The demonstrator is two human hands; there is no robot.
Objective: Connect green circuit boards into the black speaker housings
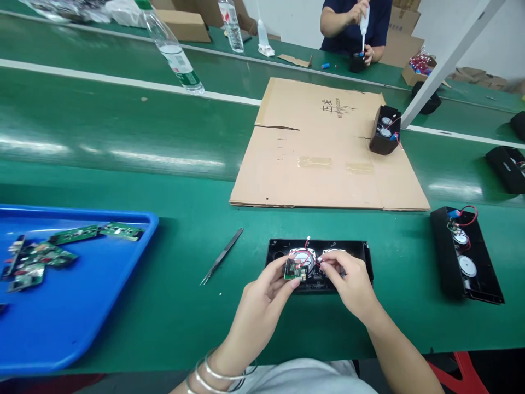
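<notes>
My left hand (268,287) pinches a small green circuit board (293,270) between thumb and fingers. It holds the board over an opened black speaker housing (365,251) lying on the green bench. Just to the right, my right hand (348,279) has thumb and forefinger closed on the end of a thin wire (317,261) near the board. Two round speakers sit inside the housing; the left speaker (302,257) shows partly behind the board, and the other is mostly covered by my right hand. A short wire with a white plug (308,239) sticks up at the housing's back edge.
Tweezers (222,256) lie left of the housing. A blue tray (151,219) holds several circuit boards (49,254). To the right stands another speaker housing (467,257); a cardboard sheet (324,180) lies behind. A water bottle (176,57) leans at the left. Across the bench, a person (356,24) works.
</notes>
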